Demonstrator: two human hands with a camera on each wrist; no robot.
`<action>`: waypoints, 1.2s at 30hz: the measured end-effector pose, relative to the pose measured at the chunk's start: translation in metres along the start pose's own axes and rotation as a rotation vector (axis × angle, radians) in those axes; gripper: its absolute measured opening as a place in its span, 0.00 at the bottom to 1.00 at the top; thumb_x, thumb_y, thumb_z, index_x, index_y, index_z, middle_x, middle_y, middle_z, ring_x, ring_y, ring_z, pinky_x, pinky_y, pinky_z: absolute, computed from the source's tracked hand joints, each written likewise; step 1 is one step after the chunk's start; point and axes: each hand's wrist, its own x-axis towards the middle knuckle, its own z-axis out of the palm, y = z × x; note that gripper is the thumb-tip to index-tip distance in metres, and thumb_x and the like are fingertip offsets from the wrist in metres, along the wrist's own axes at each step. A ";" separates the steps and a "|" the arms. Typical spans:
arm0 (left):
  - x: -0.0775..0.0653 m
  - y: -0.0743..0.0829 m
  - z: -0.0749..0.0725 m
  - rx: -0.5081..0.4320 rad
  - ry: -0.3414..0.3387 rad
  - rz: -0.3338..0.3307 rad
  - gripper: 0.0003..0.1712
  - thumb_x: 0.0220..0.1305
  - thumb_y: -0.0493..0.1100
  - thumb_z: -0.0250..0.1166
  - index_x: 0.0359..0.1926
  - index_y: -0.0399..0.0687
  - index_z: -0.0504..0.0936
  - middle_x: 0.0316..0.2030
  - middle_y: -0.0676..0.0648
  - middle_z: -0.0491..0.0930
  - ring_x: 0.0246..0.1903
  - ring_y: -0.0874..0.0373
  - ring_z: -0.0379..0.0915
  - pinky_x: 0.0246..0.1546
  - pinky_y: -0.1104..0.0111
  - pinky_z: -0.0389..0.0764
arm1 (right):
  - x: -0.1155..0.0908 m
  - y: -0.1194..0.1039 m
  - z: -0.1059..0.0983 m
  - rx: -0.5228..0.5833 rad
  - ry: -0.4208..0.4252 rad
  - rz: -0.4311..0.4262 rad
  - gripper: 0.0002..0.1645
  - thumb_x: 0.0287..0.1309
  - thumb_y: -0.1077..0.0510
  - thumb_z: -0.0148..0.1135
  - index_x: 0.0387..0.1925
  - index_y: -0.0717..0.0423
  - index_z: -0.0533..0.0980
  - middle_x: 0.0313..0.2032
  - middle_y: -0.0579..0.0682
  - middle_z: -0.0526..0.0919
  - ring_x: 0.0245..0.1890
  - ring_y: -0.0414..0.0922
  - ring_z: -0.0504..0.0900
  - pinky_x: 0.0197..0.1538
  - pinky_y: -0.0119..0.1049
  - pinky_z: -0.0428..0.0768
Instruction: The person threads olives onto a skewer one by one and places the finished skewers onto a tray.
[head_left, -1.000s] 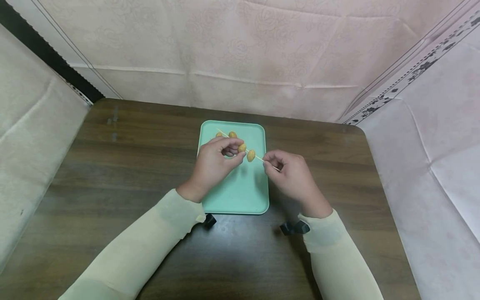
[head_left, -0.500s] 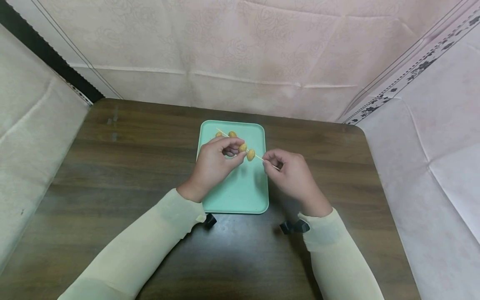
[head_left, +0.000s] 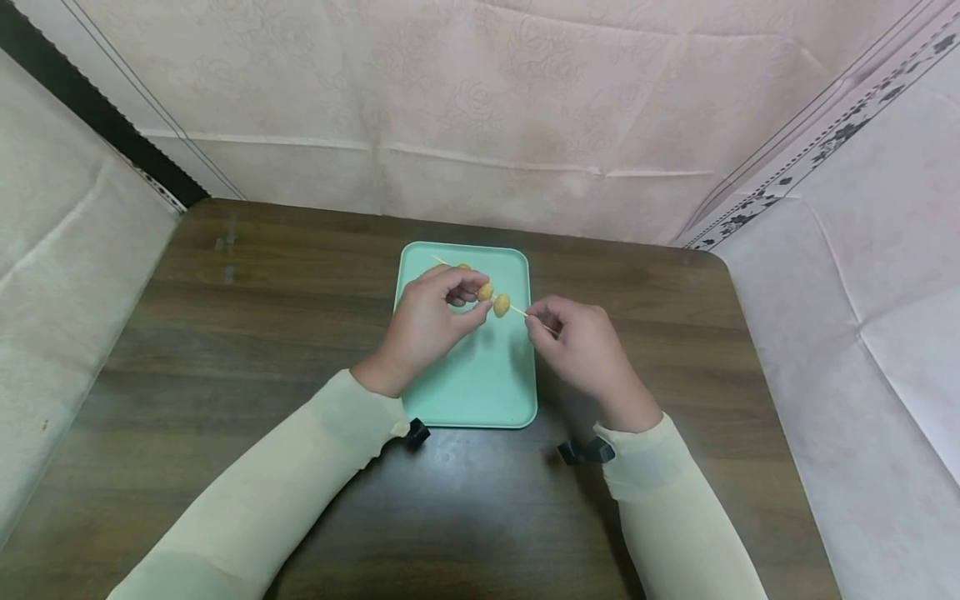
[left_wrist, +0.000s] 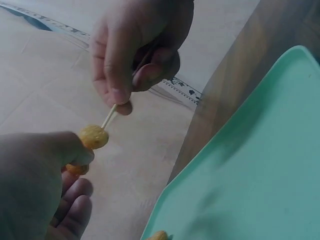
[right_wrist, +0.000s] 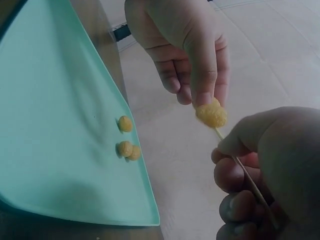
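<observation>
Leftmost, a pale cloth (head_left: pixel 60 250) hangs beside the dark wooden surface (head_left: pixel 285 333), with a black strip (head_left: pixel 105 117) slanting down to its far corner. Next comes the left sleeve (head_left: pixel 262 492), cream, reaching in from the near side, with a black device (head_left: pixel 417 433) at the wrist. The left hand (head_left: pixel 431 325) is over the green tray (head_left: pixel 480 375), thumb and forefinger pinching a yellow ball (head_left: pixel 485 292). Past its knuckles shows a thin pale tip (head_left: pixel 440 260); I cannot tell whether it belongs to the held stick. Loose balls (right_wrist: pixel 125 123) lie on the tray near its edge, three in the right wrist view, two of them touching. Just right of the pinched ball, a second ball (head_left: pixel 501 306) sits on the stick (head_left: pixel 517 311), above the tray. Further right, the right hand (head_left: pixel 581 350) grips the stick's other end, its fingers curled round it, well apart from the left. Then come the right sleeve (head_left: pixel 682 508) and a cloth with a floral border (head_left: pixel 825 142).
</observation>
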 end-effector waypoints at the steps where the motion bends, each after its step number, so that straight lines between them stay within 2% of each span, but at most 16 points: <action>1: 0.002 -0.001 -0.002 -0.003 -0.013 -0.002 0.17 0.69 0.40 0.81 0.57 0.47 0.92 0.48 0.49 0.90 0.46 0.54 0.90 0.53 0.64 0.92 | 0.000 0.001 0.000 -0.005 0.000 0.007 0.11 0.79 0.53 0.68 0.52 0.53 0.89 0.28 0.47 0.83 0.25 0.47 0.77 0.28 0.40 0.80; 4: 0.007 -0.005 -0.009 0.008 -0.042 -0.008 0.20 0.69 0.40 0.80 0.61 0.49 0.91 0.52 0.47 0.90 0.48 0.51 0.90 0.54 0.59 0.92 | 0.001 0.004 -0.001 -0.016 0.005 0.027 0.12 0.81 0.52 0.66 0.53 0.52 0.88 0.29 0.48 0.83 0.25 0.47 0.76 0.28 0.41 0.80; 7: 0.016 -0.012 -0.020 0.080 -0.061 -0.045 0.26 0.69 0.42 0.80 0.67 0.49 0.88 0.60 0.45 0.87 0.54 0.49 0.88 0.58 0.53 0.90 | 0.001 0.007 -0.003 -0.015 0.015 0.049 0.12 0.81 0.51 0.65 0.53 0.53 0.88 0.29 0.49 0.82 0.25 0.48 0.76 0.28 0.42 0.80; 10: 0.026 -0.023 -0.031 0.198 -0.111 -0.133 0.36 0.69 0.45 0.81 0.75 0.50 0.81 0.69 0.43 0.81 0.62 0.46 0.81 0.65 0.49 0.86 | 0.001 0.011 -0.005 -0.005 0.014 0.083 0.11 0.82 0.52 0.65 0.53 0.52 0.87 0.29 0.50 0.82 0.26 0.49 0.76 0.28 0.42 0.80; 14: 0.039 -0.040 -0.039 0.367 -0.238 -0.268 0.46 0.70 0.51 0.80 0.83 0.51 0.72 0.76 0.41 0.75 0.71 0.42 0.75 0.72 0.47 0.82 | -0.001 0.015 -0.009 0.003 0.007 0.130 0.11 0.82 0.52 0.64 0.53 0.51 0.87 0.30 0.51 0.83 0.27 0.51 0.77 0.28 0.43 0.80; 17: 0.047 -0.052 -0.039 0.462 -0.318 -0.327 0.43 0.73 0.54 0.77 0.83 0.51 0.73 0.75 0.40 0.76 0.73 0.40 0.74 0.73 0.45 0.81 | -0.002 0.017 -0.010 0.006 0.001 0.151 0.12 0.82 0.51 0.64 0.53 0.52 0.87 0.31 0.51 0.84 0.27 0.51 0.77 0.29 0.42 0.80; 20: 0.052 -0.063 -0.037 0.512 -0.353 -0.356 0.37 0.76 0.54 0.72 0.80 0.50 0.76 0.74 0.41 0.79 0.76 0.39 0.73 0.74 0.44 0.80 | -0.002 0.018 -0.010 0.013 -0.004 0.163 0.12 0.82 0.51 0.64 0.53 0.51 0.87 0.31 0.50 0.85 0.28 0.51 0.78 0.30 0.43 0.81; 25: 0.055 -0.075 -0.031 0.538 -0.348 -0.357 0.31 0.81 0.53 0.65 0.78 0.49 0.80 0.76 0.41 0.79 0.78 0.38 0.71 0.74 0.43 0.80 | -0.003 0.021 -0.008 0.025 -0.013 0.176 0.11 0.82 0.52 0.63 0.52 0.50 0.87 0.32 0.51 0.85 0.28 0.51 0.78 0.30 0.42 0.81; 30: 0.053 -0.080 -0.026 0.538 -0.311 -0.347 0.25 0.84 0.50 0.64 0.74 0.51 0.84 0.70 0.43 0.84 0.74 0.40 0.76 0.68 0.46 0.84 | -0.003 0.024 -0.006 0.032 -0.009 0.171 0.11 0.82 0.51 0.63 0.51 0.50 0.88 0.32 0.50 0.85 0.29 0.51 0.78 0.30 0.43 0.81; 33: 0.050 -0.079 -0.027 0.483 -0.252 -0.342 0.22 0.82 0.48 0.67 0.71 0.52 0.86 0.65 0.44 0.86 0.67 0.44 0.81 0.64 0.49 0.86 | -0.003 0.025 -0.005 0.033 -0.001 0.164 0.12 0.81 0.51 0.63 0.51 0.50 0.88 0.31 0.50 0.85 0.29 0.51 0.79 0.30 0.43 0.81; 36: 0.047 -0.075 -0.028 0.378 -0.176 -0.327 0.20 0.81 0.47 0.69 0.69 0.51 0.87 0.64 0.45 0.86 0.58 0.48 0.84 0.60 0.52 0.88 | -0.004 0.025 -0.005 0.034 0.000 0.164 0.12 0.81 0.51 0.64 0.51 0.50 0.88 0.31 0.50 0.85 0.30 0.51 0.79 0.30 0.42 0.81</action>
